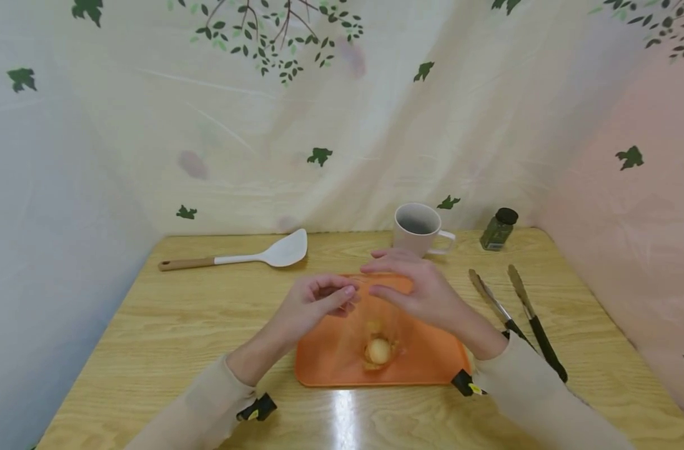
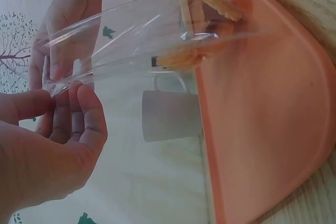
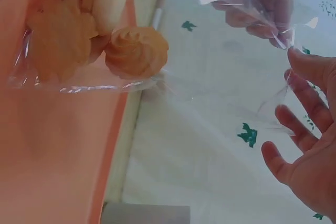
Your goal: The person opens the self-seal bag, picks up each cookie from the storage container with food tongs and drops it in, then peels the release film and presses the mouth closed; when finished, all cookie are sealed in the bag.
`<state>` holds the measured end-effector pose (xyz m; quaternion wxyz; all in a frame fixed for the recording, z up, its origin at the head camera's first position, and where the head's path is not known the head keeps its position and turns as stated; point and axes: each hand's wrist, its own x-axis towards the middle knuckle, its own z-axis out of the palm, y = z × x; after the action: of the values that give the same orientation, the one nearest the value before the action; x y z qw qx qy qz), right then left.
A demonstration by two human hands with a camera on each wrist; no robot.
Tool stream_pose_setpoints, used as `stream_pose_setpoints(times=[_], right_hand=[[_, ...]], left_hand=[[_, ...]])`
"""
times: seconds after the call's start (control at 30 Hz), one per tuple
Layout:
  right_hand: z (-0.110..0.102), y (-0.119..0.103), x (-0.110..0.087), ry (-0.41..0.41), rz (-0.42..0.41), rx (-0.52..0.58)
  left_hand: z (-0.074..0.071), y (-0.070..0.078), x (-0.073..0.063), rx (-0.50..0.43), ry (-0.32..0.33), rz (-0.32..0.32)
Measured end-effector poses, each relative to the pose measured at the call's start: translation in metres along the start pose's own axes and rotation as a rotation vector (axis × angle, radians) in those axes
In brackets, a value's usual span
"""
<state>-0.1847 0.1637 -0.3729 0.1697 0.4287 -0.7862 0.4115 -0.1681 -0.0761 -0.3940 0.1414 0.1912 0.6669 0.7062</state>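
Observation:
A clear plastic bag (image 3: pixel 220 66) with several golden biscuits (image 3: pixel 137 51) in its bottom stands over an orange tray (image 1: pixel 325 359). A pale round biscuit (image 1: pixel 379 351) shows through the film in the head view. My left hand (image 1: pixel 322 299) pinches the bag's upper rim between thumb and curled fingers, seen closely in the left wrist view. Across the mouth, my right hand (image 1: pixel 423 290) has its fingers loosely spread at the opposite rim, thumb and forefinger apart. In the right wrist view, the bag's edge runs by the right fingertips (image 3: pixel 290 78).
A white mug (image 1: pixel 411 240) stands behind the tray, with a small dark-capped jar (image 1: pixel 498 231) to its right. Tongs with black handles (image 1: pixel 540 334) lie at the right. A white turner with a wooden handle (image 1: pixel 187 264) lies back left. Patterned cloth (image 1: pixel 263 137) hangs behind the table.

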Motion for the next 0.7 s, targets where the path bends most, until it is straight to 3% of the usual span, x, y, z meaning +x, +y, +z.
stream_pose_setpoints(times=[0.13, 0.4, 0.6, 0.7], right_hand=[[0.002, 0.003, 0.001, 0.005, -0.052, -0.009], [0.003, 0.005, -0.006, -0.021, -0.030, -0.045], [0.012, 0.004, -0.012, 0.059, -0.011, -0.141], [0.018, 0.002, -0.014, 0.112, -0.043, -0.209]], left_hand=[[0.001, -0.002, 0.000, 0.041, -0.005, 0.019], [0.001, -0.010, 0.000, 0.155, 0.023, 0.075], [0.004, -0.014, 0.000, 0.191, 0.050, 0.151], [0.005, -0.014, -0.001, 0.194, 0.052, 0.190]])
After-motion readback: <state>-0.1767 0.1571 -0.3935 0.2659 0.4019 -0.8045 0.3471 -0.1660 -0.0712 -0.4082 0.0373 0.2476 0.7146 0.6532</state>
